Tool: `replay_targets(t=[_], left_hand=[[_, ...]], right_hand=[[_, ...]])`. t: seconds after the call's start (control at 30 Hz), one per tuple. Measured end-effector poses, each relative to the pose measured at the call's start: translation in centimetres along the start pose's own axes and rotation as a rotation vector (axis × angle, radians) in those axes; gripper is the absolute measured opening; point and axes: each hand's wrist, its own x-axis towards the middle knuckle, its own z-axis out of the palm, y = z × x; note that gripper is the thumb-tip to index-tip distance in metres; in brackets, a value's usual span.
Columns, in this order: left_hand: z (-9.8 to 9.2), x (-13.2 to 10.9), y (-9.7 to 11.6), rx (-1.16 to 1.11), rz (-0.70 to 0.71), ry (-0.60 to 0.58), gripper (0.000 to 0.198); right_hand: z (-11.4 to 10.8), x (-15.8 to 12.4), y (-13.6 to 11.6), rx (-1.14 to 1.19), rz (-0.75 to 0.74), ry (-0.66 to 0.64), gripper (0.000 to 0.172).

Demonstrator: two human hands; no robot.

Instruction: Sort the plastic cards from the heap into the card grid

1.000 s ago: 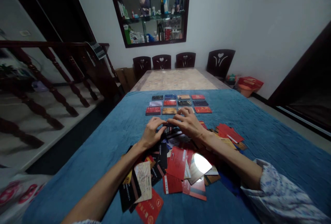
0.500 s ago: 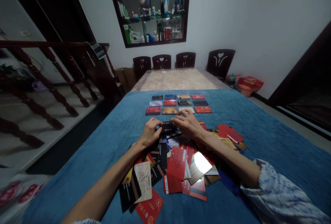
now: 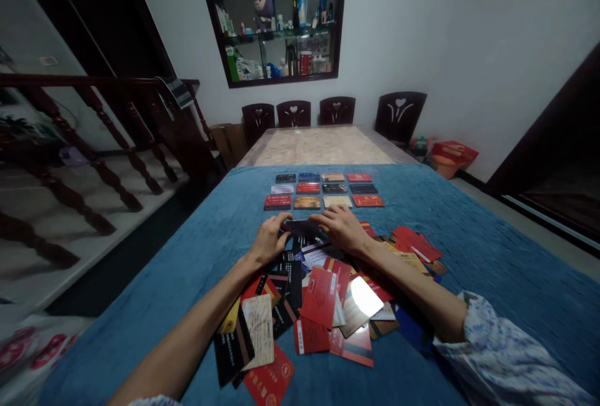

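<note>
Between my two hands is a dark card (image 3: 302,227), held by its short ends just above the far side of a loose heap. My left hand (image 3: 270,238) pinches its left end with thumb and fingers. My right hand (image 3: 341,227) grips the other end; its thumb is hidden. Below and around my wrists lies the heap, with a red card (image 3: 320,297), a shiny silver card (image 3: 360,307), a cream card (image 3: 259,330) and black cards (image 3: 233,351). Beyond my hands, cards lie in neat rows, among them a gold card (image 3: 307,202) and a red card (image 3: 277,202) in the nearest row.
A blue cloth (image 3: 197,231) covers the near part of the table, and its pale top (image 3: 319,143) shows beyond. Dark chairs (image 3: 337,110) stand at the far end. On the left runs a wooden railing (image 3: 94,112); a red bag (image 3: 454,152) sits at the right.
The dark card has been lifted and tilted between my hands, so its plain face shows. My left hand has shifted slightly left, and the right hand's raised fingers have come down.
</note>
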Motion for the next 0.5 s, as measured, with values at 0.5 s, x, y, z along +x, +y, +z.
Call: replay_targets(t=[0.5], left_hand=[[0.4, 0.1, -0.6, 0.083, -0.013, -0.11, 0.046]], right_hand=[[1.1, 0.0, 0.1, 0.041, 0.102, -0.133, 0.044]])
